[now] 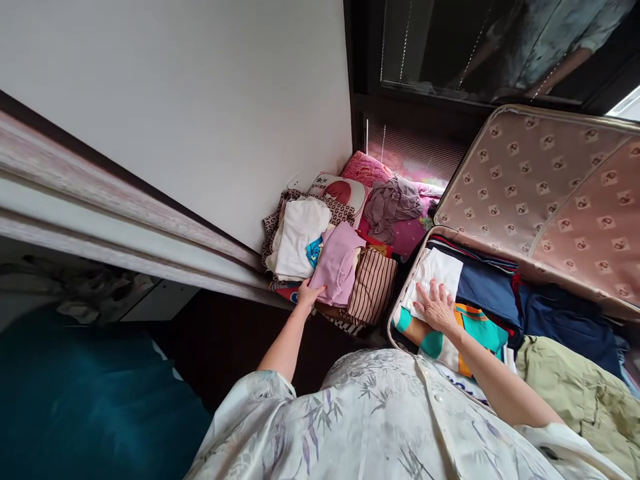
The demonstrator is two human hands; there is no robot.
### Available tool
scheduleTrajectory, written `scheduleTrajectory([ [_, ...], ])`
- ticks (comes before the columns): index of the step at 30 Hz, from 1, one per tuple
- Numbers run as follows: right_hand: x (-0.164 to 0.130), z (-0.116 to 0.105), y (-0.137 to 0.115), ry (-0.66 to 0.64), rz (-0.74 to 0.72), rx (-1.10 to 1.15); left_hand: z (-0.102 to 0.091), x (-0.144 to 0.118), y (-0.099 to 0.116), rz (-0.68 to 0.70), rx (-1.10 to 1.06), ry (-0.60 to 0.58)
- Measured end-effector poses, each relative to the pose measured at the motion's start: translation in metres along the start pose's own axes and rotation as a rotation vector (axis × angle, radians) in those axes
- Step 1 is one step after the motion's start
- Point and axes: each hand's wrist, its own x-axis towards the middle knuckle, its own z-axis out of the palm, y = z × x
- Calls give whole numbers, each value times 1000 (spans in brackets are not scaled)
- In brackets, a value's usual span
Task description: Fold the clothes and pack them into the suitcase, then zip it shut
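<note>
Lilac cloth, a folded lilac top (pixel 336 263), sits on a heap of clothes against the wall, and the person's left hand (pixel 309 293) closes its fingers on the near edge of it. Just beyond that hand lie a white folded garment (pixel 299 241) and, beside it, a brown striped garment (pixel 373 285). Further right, the right hand (pixel 437 307) lies flat with fingers spread, pressing a folded white cloth (pixel 436 275) into the open suitcase (pixel 550 200). Under that palm shows a teal and orange garment (pixel 475 333); past it, dark blue clothes (pixel 500 290) fill the case, its patterned lid raised behind.
</note>
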Motion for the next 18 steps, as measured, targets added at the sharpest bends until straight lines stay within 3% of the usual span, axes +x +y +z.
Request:
scheduleTrajectory([
  [6,6,-14,-6,-37,63,21,-5,3,19,-43,-117,-136],
  [9,11,-37,-20,94,100,62,-1,-2,26,-14,-234,-174],
  [12,18,-62,-47,283,30,185,0,-10,30,-40,-391,-214],
  [14,23,-73,-70,335,-73,299,0,-15,30,-90,-430,-223],
  [18,28,-72,-118,284,-229,430,-4,-26,30,-76,-153,-141],
])
